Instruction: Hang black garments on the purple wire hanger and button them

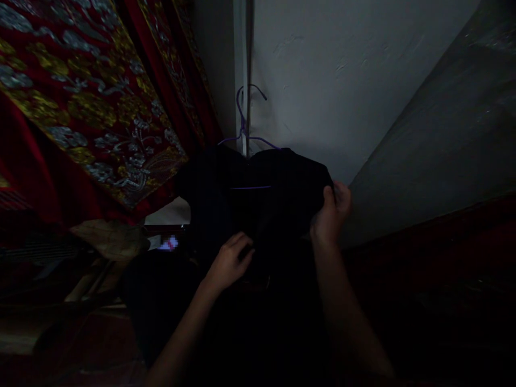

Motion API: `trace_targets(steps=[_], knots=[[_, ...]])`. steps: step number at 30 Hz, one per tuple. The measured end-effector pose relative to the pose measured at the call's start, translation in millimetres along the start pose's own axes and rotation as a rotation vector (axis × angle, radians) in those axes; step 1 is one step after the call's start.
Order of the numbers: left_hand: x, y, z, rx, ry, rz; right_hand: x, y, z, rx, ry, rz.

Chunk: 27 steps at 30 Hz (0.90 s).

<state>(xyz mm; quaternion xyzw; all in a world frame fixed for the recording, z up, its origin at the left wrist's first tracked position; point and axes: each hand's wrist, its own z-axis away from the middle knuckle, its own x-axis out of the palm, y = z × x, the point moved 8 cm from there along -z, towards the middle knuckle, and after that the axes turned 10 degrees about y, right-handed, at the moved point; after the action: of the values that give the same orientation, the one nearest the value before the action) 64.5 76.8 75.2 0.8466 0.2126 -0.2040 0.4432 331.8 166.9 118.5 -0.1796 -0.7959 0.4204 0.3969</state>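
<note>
A black short-sleeved shirt [282, 185] hangs in front of me on a thin purple clothes hanger [262, 139]. The hanger's hook loops at a pale vertical strip [241, 48] on the wall. My right hand [332, 212] grips the shirt's right-side sleeve, thumb in front and fingers behind the cloth. Lower down, at the middle of the shirt's front, my left hand [234, 259] has its fingers curled in toward the thumb on the dark cloth. Darkness hides the fold between those fingers and the shirt's lower edge.
To the left hangs a red cloth [92, 97] with gold and silver embroidery, close to the shirt. Behind is a pale wall [322, 70]. Wooden pieces [86, 279] and a woven-looking item [115, 239] lie low on the left, over a reddish floor [100, 344].
</note>
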Motion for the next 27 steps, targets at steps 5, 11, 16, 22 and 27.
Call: trace_targets(steps=[5,11,16,22,27], knots=[[4.7,5.2,18.8,0.0,0.343,0.105,-57.7,28.1,93.0,0.183,0.039,0.096],[1.2,5.1,45.7,-0.215,0.803,0.215,0.8,35.5,172.3,0.495,-1.023,0.193],[15.6,-8.1,48.8,-0.365,0.775,0.453,5.6,24.8,171.5,0.411,-1.064,0.319],[20.8,-10.9,47.7,-0.294,0.661,0.405,-4.1,25.4,168.5,0.306,-1.101,0.439],[26.4,-8.5,45.5,-0.231,0.597,0.297,-7.8,28.9,168.8,0.297,-1.151,0.528]])
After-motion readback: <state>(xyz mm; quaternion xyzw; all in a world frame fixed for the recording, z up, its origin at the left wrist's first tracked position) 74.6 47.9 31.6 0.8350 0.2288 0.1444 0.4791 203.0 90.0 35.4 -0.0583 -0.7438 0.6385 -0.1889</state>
